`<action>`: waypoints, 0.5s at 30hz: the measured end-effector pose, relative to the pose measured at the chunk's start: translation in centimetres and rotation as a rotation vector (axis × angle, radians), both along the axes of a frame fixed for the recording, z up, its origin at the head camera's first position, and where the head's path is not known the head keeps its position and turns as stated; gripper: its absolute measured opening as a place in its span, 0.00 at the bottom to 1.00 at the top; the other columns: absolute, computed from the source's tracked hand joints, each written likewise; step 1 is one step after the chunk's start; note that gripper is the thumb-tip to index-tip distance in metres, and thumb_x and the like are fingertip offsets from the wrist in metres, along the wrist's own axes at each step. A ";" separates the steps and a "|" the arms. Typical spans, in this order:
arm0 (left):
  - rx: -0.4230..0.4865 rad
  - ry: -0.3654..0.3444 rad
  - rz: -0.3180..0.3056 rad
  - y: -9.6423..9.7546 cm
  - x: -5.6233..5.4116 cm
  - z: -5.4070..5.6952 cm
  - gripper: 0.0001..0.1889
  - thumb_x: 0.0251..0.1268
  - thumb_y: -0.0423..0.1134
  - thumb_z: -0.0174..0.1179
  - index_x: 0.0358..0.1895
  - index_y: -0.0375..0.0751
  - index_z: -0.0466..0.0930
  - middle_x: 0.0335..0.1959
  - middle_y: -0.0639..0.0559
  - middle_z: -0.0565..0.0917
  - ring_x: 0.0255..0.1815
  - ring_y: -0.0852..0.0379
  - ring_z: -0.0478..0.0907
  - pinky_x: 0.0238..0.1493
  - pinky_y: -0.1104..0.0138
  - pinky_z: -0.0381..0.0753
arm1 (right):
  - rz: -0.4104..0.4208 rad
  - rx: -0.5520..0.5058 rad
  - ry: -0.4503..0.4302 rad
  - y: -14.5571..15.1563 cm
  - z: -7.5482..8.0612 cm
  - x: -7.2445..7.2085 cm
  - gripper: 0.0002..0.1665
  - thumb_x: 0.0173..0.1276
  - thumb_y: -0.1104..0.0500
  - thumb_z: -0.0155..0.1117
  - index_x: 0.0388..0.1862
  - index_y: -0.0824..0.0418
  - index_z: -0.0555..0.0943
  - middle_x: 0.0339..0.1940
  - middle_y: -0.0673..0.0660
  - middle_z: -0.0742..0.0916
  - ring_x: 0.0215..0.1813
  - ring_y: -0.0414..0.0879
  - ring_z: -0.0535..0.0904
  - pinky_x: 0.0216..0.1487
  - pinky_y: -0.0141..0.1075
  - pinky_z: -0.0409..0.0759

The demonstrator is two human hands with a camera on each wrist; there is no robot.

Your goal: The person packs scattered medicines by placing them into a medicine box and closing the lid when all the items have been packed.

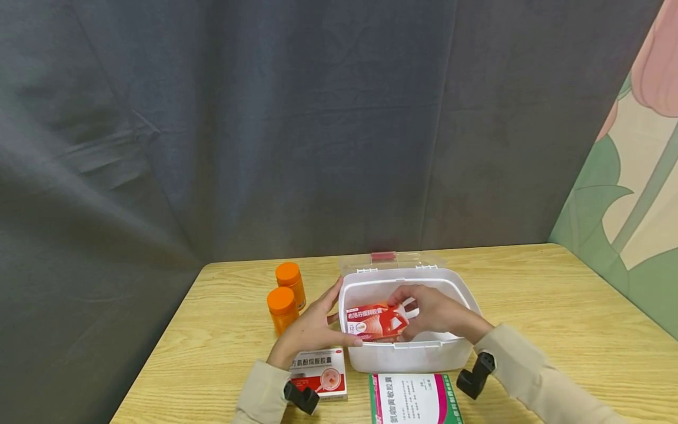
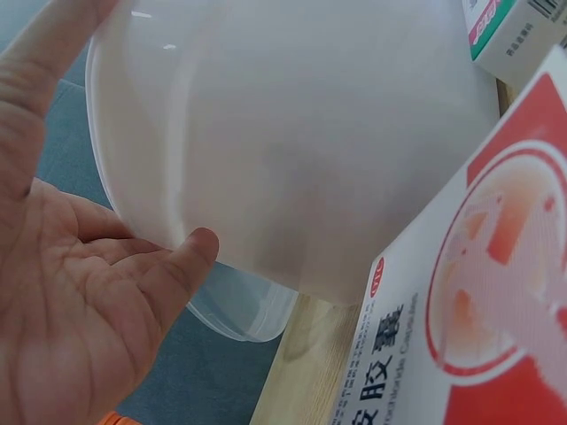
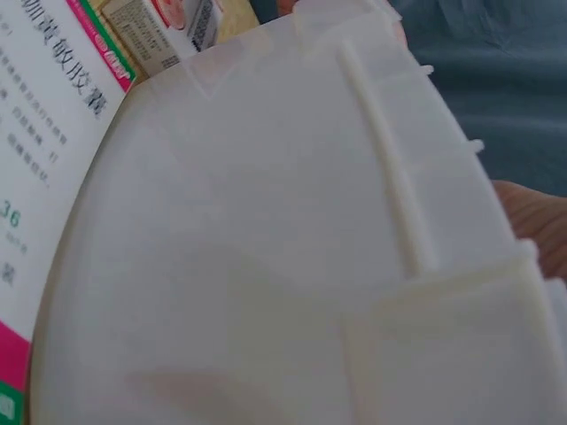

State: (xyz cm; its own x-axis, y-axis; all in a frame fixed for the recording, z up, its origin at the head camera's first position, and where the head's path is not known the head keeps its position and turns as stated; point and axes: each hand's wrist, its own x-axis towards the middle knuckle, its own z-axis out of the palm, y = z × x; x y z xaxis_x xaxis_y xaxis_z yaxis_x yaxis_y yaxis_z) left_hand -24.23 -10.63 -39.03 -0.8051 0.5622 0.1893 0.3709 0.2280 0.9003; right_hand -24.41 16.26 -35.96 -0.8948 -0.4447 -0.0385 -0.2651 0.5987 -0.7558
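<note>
A dark grey fabric curtain [image 1: 318, 129] hung behind the table [image 1: 529, 294], whose top was pale wood grain, and a pink-and-green floral wall panel [image 1: 648, 194] rose on the right. At the table's middle stood a white plastic box [image 1: 389, 359], open at the top, with a clear plastic lid [image 1: 410, 259] hinged along its far rim and a red latch [image 1: 384, 257] on that lid. Inside the box, toward its left end, was a red-and-white cardboard carton [image 1: 373, 321], its printed face turned upward; whether it touched the box floor could not be told. The right hand [image 1: 434, 312] reached into the box, thumb and fingers pinching the carton's right end. The left hand [image 1: 312, 327] rested against the box's left end, thumb and fingers spread apart, the thumb at the near rim. Left of the box stood two orange plastic bottles [image 1: 283, 312], one farther than the other. A white-and-red cardboard medicine carton [image 1: 320, 377] lay near the left hand, and a green, white and magenta cardboard carton [image 1: 415, 400] lay on the near side of the box.
</note>
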 end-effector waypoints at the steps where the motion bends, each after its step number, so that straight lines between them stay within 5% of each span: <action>1: 0.000 0.000 -0.003 0.0 0.0 0.0 0.59 0.49 0.39 0.76 0.79 0.49 0.42 0.77 0.49 0.50 0.74 0.49 0.54 0.64 0.58 0.68 | 0.001 0.016 0.007 -0.1 0.0 0.0 0.29 0.42 0.65 0.82 0.44 0.57 0.80 0.43 0.51 0.82 0.48 0.53 0.76 0.46 0.44 0.80; 15: 0.015 -0.001 -0.013 0.0 -0.1 -0.1 0.58 0.49 0.39 0.76 0.79 0.48 0.42 0.78 0.49 0.49 0.73 0.49 0.55 0.64 0.58 0.68 | 0.011 0.225 0.098 -1.5 -0.1 0.4 0.25 0.41 0.68 0.82 0.35 0.55 0.77 0.34 0.49 0.79 0.41 0.48 0.73 0.41 0.40 0.78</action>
State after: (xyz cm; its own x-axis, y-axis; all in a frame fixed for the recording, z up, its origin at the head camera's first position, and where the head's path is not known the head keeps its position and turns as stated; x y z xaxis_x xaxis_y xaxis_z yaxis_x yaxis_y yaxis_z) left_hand -24.28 -10.65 -39.12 -0.7980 0.5694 0.1975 0.3731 0.2093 0.9039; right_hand -24.01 14.77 -36.02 -0.8945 -0.4441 -0.0513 -0.3375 0.7460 -0.5741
